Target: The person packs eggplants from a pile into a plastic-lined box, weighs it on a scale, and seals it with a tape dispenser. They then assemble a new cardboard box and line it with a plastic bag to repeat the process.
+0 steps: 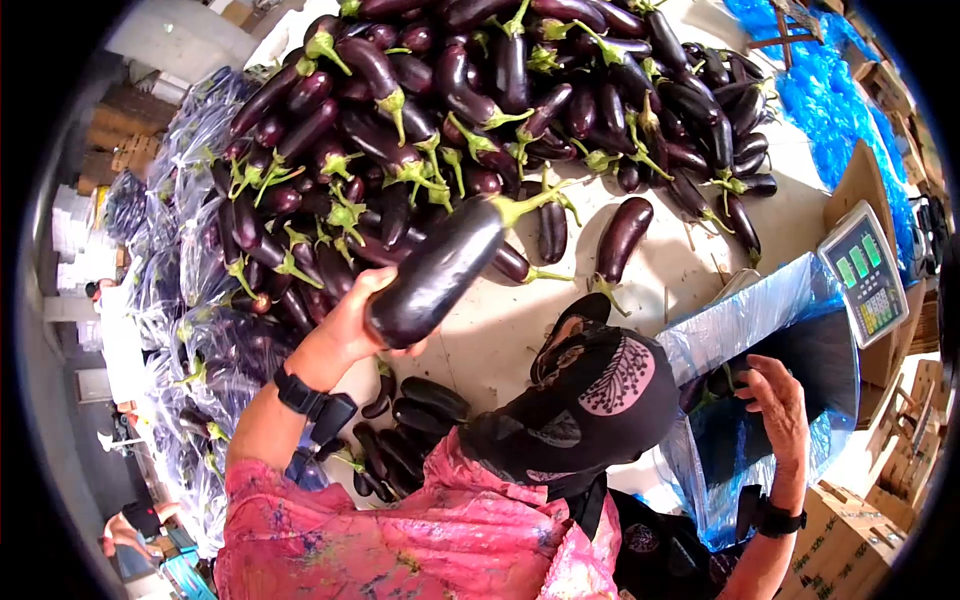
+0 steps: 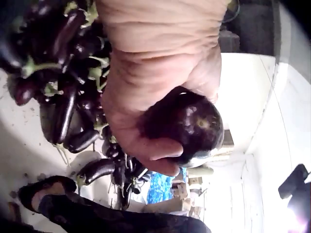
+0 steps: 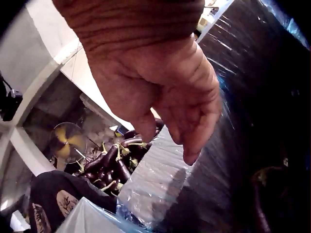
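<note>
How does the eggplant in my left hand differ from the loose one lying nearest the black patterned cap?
The held eggplant is gripped in your left hand, while the loose eggplant lies on the white table. The held eggplant looks straighter and nearly black; the loose eggplant is slightly curved and redder purple. The held eggplant's stem points toward the pile, the loose eggplant's toward the cap. Both are glossy.

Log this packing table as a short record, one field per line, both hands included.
left hand: grips a large eggplant by its blunt end, stem pointing away
right hand: empty, fingers loosely bent, over the blue plastic liner
inside liner: at least one eggplant, count unclear
table: white, bearing a large eggplant heap
scale: beside the liner, display lit green
far left: clear plastic bags
</note>
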The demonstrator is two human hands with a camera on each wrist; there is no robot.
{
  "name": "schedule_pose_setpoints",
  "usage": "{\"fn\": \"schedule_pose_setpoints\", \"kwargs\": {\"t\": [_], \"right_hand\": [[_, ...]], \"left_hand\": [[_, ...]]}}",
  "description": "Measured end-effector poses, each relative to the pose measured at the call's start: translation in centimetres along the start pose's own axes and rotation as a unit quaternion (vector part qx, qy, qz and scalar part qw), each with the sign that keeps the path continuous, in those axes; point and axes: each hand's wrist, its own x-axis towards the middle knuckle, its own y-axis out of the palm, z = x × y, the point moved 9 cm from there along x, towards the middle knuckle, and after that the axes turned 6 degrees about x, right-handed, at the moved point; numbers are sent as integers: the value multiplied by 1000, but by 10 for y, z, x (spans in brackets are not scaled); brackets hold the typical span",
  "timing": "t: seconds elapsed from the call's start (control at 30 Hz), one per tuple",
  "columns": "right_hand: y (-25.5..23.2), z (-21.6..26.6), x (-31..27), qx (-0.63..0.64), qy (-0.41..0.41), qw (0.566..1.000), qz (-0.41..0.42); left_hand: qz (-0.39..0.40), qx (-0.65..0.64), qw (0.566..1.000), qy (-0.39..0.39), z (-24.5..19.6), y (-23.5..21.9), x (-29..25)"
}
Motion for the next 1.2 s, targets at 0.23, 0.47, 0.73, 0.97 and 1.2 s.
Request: {"fn": "schedule_pose_setpoints", "kwargs": {"t": [0.23, 0.47, 0.73, 0.97, 1.2], "right_hand": [[10, 10, -16, -38, -70, 997, -16], [16, 151, -60, -350, -373, 842, -169], [-55, 113, -68, -183, -137, 964, -133], [-61, -86, -94, 349, 204, 874, -269], [-35, -223, -34, 202, 109, 937, -262]], "left_hand": [[111, 22, 993, -29, -26, 49, 22], [193, 399, 896, 40, -87, 192, 74], [401, 424, 789, 192, -75, 354, 162], [392, 549, 726, 134, 54, 339, 249], [409, 372, 830, -76, 107, 309, 255]]}}
